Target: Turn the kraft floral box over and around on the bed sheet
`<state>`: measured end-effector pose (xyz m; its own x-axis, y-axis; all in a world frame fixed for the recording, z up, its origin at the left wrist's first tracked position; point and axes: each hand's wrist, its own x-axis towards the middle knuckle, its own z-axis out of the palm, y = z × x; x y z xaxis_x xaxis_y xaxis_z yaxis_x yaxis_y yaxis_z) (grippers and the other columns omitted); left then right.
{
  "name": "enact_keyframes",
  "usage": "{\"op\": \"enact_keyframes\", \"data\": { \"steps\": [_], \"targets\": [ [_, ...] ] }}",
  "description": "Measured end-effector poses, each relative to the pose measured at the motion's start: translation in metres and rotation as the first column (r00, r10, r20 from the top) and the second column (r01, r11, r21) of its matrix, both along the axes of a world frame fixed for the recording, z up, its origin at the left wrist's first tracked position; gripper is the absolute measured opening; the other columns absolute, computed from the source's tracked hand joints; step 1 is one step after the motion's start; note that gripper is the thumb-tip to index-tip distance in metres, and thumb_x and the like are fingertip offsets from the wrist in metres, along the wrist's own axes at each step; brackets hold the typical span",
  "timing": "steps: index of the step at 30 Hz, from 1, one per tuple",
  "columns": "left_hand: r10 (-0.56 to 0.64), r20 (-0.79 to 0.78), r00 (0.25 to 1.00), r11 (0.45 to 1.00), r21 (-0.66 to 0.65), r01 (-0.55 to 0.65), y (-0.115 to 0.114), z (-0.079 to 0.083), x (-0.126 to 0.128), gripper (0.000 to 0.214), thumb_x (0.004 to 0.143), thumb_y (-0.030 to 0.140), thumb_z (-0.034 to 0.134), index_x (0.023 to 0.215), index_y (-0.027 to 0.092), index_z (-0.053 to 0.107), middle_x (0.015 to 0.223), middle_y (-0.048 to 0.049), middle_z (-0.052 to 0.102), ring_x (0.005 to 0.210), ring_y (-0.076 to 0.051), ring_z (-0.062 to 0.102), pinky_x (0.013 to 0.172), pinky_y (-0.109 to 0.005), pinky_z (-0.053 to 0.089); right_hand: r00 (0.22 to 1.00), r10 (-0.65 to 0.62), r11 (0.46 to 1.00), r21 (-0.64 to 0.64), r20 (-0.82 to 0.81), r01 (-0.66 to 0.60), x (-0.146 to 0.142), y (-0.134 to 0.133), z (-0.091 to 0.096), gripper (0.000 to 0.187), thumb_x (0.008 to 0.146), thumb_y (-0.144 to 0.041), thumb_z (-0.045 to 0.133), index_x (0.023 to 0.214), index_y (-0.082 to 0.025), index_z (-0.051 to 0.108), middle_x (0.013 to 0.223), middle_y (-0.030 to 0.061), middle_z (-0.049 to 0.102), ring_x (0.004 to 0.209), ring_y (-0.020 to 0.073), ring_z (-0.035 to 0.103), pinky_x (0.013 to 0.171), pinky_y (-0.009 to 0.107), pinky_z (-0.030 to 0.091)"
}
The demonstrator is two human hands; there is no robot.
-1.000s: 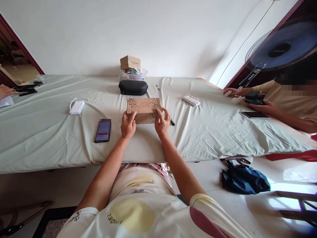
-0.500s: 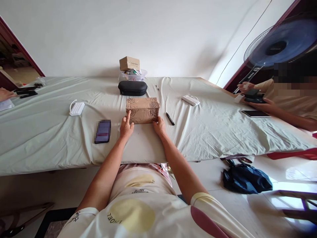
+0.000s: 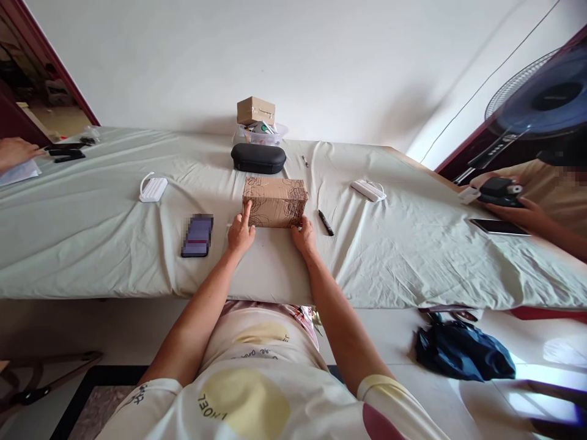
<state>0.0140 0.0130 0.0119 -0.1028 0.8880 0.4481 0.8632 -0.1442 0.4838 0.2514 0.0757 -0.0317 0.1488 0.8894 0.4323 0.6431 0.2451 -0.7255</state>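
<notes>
A brown cardboard box with dark scribbled circles sits on the cloth-covered table in front of me. My left hand grips its lower left corner, with the index finger stretched along the front face. At the lower right corner, my right hand holds the box with its fingers bent; part of them is hidden behind the cardboard. A black marker lies just right of my right hand. Left of my left hand is a phone with its screen up.
Behind the box are a black zip case and a plastic tub topped by a smaller carton. White power banks lie on either side. One person's hand is at far left; another person at right holds a dark device.
My view has tilted and shifted, so the table's contents sit further right in the picture. Both my hands stay on the box. One hand of the person at right has left the device's top.
</notes>
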Motion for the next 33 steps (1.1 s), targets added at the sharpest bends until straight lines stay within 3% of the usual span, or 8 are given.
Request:
{"op": "enact_keyframes", "data": {
  "steps": [15,25,28,33],
  "targets": [
    [-0.004,0.035,0.999,1.000,-0.011,0.004,0.001,0.002,0.001,0.083,0.094,0.019,0.057,0.165,0.031,0.016,0.117,-0.0104,0.062,0.104,-0.025,0.065,0.088,-0.034,0.054,1.000,0.012,1.000,0.010,-0.024,-0.011,0.001,-0.002,0.005,0.058,0.077,-0.032,0.057,0.133,-0.015,0.057,0.113,0.0164,0.066,0.101,0.0334,0.065,0.097,0.054,0.053],
    [0.060,0.086,0.994,0.995,0.079,-0.067,0.002,0.000,0.003,0.074,0.092,0.019,0.057,0.161,0.028,0.032,0.107,-0.0096,0.060,0.103,-0.025,0.064,0.086,-0.033,0.053,0.996,-0.021,1.000,-0.002,-0.086,0.021,-0.003,-0.012,0.022,0.051,0.076,-0.037,0.059,0.123,-0.016,0.063,0.110,0.0127,0.067,0.087,0.0255,0.066,0.089,0.045,0.055],
    [0.064,0.167,0.984,0.985,0.145,-0.089,0.003,-0.001,0.003,0.074,0.091,0.022,0.058,0.161,0.023,0.031,0.111,-0.0111,0.062,0.105,-0.027,0.064,0.090,-0.036,0.054,0.993,-0.036,0.998,0.052,-0.115,0.042,-0.004,-0.016,0.028,0.049,0.076,-0.039,0.059,0.120,-0.019,0.063,0.100,0.0083,0.067,0.084,0.0241,0.064,0.085,0.043,0.054],
    [-0.012,0.294,0.956,0.931,0.352,-0.096,0.005,0.000,-0.001,0.059,0.097,0.036,0.050,0.152,0.016,0.042,0.120,-0.0159,0.062,0.109,-0.026,0.064,0.096,-0.037,0.053,0.973,0.031,0.960,0.279,-0.229,0.035,-0.006,-0.027,0.043,0.047,0.085,-0.048,0.057,0.124,-0.022,0.058,0.084,0.0001,0.058,0.072,0.0180,0.056,0.075,0.035,0.052]
  ]
}}
